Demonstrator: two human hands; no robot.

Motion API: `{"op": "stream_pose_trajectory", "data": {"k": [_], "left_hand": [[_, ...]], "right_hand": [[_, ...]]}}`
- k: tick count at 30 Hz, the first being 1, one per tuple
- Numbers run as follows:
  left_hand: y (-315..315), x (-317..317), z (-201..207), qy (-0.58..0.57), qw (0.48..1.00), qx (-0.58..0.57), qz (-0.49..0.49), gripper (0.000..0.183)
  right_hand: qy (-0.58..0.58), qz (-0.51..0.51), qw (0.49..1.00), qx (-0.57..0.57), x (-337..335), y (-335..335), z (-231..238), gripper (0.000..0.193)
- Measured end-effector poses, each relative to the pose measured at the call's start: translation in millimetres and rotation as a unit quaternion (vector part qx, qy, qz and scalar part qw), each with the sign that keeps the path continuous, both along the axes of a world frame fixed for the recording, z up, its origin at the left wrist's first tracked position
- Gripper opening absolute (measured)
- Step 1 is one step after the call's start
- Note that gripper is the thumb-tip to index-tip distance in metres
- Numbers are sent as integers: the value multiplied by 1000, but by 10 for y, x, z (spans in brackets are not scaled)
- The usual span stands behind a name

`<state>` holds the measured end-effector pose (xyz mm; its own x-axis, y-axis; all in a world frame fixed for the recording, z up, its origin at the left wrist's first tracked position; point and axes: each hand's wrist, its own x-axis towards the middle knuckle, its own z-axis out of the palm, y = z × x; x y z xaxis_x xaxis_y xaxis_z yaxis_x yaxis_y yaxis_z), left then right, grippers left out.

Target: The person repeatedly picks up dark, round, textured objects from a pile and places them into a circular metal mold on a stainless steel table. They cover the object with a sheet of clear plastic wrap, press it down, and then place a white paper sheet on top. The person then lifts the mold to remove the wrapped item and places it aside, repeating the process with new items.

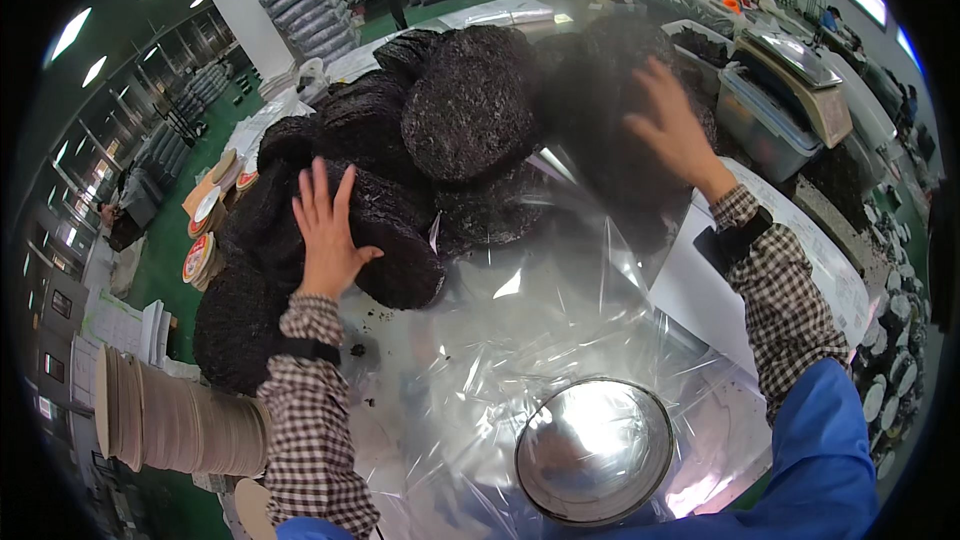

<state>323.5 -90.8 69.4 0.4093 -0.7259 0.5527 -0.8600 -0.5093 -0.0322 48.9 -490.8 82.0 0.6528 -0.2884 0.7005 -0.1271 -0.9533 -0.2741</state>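
At near left, a stack of pale discs (190, 420) is standing; farther off, round orange-and-white labels (196, 258) are showing print too small to read. The left hand (330, 240) is spreading its fingers over the left part of a pile of dark round cakes (470, 105), which are lying across the far side. Near centre, clear film (450, 370) is covering the surface under a thin hoop (519, 460). Apparently the handling is remaining unfinished: the cakes are sitting unwrapped, none inside the hoop. The right hand (677, 125) is blurring, fingers apart, beside the pile's right end; whether it is touching, I cannot tell. At right, white paper (832, 270) is bearing faint, unreadable marks.
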Motion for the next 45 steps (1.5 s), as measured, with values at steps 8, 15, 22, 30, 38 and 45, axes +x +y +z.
{"op": "stream_pose_trajectory", "data": {"k": [8,15,22,30,38,45], "left_hand": [[-185,-256,635,-20,984,166,-61,70],[1726,-103,870,496,623,-605,26,77],[1944,36,297,400,656,-607,202,100],[2072,-27,366,296,700,-587,278,93],[1411,-1178,127,66,904,-392,157,67],[616,-1836,-112,107,992,-47,-55,48]], "right_hand": [[-40,-52,987,148,386,278,-396,117],[-230,-39,896,379,561,-50,88,38],[-17,-322,932,165,-301,-1256,-582,64],[-38,-171,902,395,-254,-766,-418,104],[-445,3,716,538,-401,-1492,60,93],[-187,-521,746,370,-719,-1920,-748,85]]}}
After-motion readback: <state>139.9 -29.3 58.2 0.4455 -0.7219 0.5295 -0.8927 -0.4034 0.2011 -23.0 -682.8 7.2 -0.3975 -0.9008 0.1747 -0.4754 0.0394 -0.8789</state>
